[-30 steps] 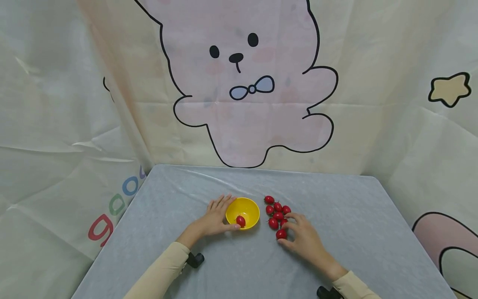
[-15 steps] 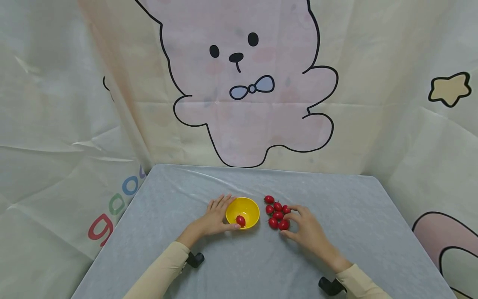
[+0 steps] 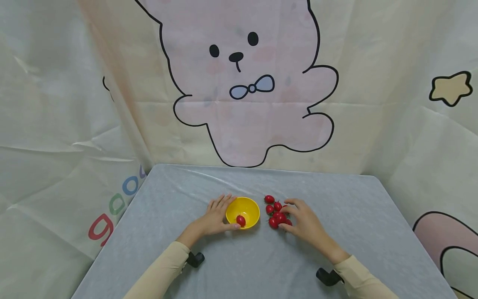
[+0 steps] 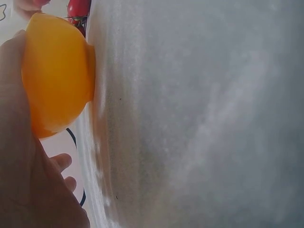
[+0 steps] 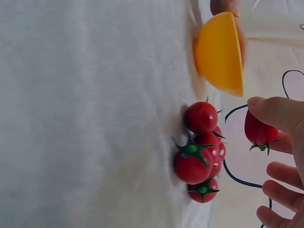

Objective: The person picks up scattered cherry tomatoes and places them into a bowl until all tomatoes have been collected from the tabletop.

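My right hand point(image 3: 307, 222) pinches a red cherry tomato point(image 5: 260, 127) between thumb and fingers, raised above the others. In the right wrist view its green stem end faces away from the bowl. Below it, several more cherry tomatoes point(image 5: 192, 166) with green leaves lie in a tight cluster on the cloth. To their left stands a small yellow bowl point(image 3: 246, 204), upright, with one cherry tomato point(image 3: 240, 220) inside. Around the bowl's left side, my left hand point(image 3: 213, 220) holds it, thumb at the near rim and fingers at the far rim.
A light grey-blue cloth point(image 3: 224, 274) covers the table. Behind it hangs a pale curtain point(image 3: 354, 137) with a cartoon bear. Each wrist carries a black camera mount, one at the left sleeve point(image 3: 160, 270) and one at the right sleeve point(image 3: 364, 278).
My right hand has taken the nearest cherry tomato off the cloth and lifted it up over the cluster, slightly leftward. The left hand and the bowl have stayed in place.
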Demonstrator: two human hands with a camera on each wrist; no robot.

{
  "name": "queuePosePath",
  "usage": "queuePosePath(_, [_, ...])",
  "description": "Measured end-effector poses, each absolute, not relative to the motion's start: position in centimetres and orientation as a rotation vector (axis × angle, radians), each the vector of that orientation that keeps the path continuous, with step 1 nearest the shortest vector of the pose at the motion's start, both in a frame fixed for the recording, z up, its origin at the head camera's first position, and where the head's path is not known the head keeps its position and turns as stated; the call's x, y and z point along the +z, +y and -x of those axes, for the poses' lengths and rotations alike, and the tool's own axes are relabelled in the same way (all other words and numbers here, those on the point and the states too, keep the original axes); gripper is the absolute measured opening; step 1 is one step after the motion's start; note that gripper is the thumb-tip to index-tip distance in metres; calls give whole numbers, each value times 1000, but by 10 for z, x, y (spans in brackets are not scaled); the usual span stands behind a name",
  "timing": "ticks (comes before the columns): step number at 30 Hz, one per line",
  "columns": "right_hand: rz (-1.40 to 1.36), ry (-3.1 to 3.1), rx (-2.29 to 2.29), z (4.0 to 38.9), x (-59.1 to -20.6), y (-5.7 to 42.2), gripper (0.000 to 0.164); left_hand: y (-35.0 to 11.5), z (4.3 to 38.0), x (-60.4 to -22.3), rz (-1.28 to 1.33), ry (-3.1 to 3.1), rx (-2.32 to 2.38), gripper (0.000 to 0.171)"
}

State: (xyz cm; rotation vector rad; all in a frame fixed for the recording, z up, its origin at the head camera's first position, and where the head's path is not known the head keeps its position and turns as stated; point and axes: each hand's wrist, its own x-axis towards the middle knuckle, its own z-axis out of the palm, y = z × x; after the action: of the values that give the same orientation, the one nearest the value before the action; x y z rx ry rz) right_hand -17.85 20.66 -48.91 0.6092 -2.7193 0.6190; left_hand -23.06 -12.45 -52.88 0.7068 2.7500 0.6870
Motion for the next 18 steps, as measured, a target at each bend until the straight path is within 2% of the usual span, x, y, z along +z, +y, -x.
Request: queuePosePath(18, [-693, -2730, 563, 197, -480, 179, 40, -124, 231, -530, -729, 2756, 700, 103])
